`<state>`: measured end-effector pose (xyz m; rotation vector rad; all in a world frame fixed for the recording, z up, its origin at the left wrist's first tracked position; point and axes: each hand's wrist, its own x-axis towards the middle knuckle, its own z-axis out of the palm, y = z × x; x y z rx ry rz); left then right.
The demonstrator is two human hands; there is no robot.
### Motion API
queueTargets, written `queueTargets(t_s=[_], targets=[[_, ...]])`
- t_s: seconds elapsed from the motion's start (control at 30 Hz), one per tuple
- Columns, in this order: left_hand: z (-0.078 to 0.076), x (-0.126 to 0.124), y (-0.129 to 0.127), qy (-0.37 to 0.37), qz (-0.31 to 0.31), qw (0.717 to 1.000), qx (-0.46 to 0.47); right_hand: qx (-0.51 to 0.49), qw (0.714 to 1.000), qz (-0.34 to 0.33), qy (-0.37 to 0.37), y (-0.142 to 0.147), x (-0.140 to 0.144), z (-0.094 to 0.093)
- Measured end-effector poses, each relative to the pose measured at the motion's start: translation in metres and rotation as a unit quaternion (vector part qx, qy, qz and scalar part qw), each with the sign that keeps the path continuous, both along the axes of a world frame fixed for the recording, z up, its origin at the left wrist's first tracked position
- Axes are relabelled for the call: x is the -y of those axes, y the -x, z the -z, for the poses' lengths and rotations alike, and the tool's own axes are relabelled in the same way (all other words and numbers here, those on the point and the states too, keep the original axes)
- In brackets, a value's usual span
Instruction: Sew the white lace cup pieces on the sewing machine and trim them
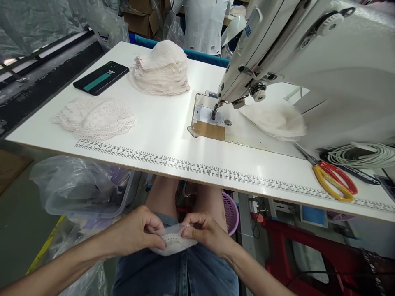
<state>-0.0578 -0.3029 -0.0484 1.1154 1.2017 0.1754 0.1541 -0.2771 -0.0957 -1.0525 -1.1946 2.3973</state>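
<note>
Both hands rest over my lap, below the table's front edge. My left hand (135, 232) and my right hand (205, 232) pinch the same small white lace-edged fabric piece (173, 242) between thumbs and fingers. The piece lies across my denim-covered lap (175, 273). On the white table (163, 131) lies a flat pile of lace pieces (95, 117) at the left and a taller stack of pale cup-shaped pieces (162, 70) at the back.
A white sewing machine (308, 53) fills the right, its needle (213, 113) over the plate, another pale piece (274, 119) beside it. Yellow-and-red scissors (331, 176), a coiled cable (361, 155), a dark phone (101, 77). A plastic bin (83, 193) stands under the table.
</note>
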Motion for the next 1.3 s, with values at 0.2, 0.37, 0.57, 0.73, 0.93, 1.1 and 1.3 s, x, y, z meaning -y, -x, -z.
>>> queueTargets(t_s=[0.2, 0.37, 0.57, 0.73, 0.93, 1.1, 1.3], targets=[[-0.002, -0.002, 0.002, 0.004, 0.007, 1.0, -0.009, -0.044, 0.997, -0.054, -0.023, -0.001, -0.003, 0.0], [0.0, -0.001, 0.003, 0.009, 0.013, 1.0, -0.01, -0.024, 0.994, -0.065, -0.088, 0.001, -0.004, -0.001], [0.0, -0.001, 0.003, -0.026, 0.026, 0.999, -0.04, -0.007, 0.989, -0.073, -0.128, 0.001, -0.005, 0.0], [-0.002, -0.004, 0.004, -0.018, 0.025, 0.999, -0.021, 0.01, 0.979, -0.078, -0.189, 0.001, -0.005, 0.0], [0.0, -0.006, 0.0, -0.02, 0.031, 0.999, -0.023, 0.026, 0.967, -0.084, -0.239, 0.005, -0.004, 0.001], [0.007, -0.004, -0.005, -0.011, 0.006, 1.0, -0.027, 0.026, 0.964, -0.071, -0.257, 0.004, -0.004, -0.007], [0.009, -0.001, -0.003, -0.017, 0.019, 0.998, -0.053, 0.011, 0.944, -0.035, -0.328, -0.006, -0.003, -0.013]])
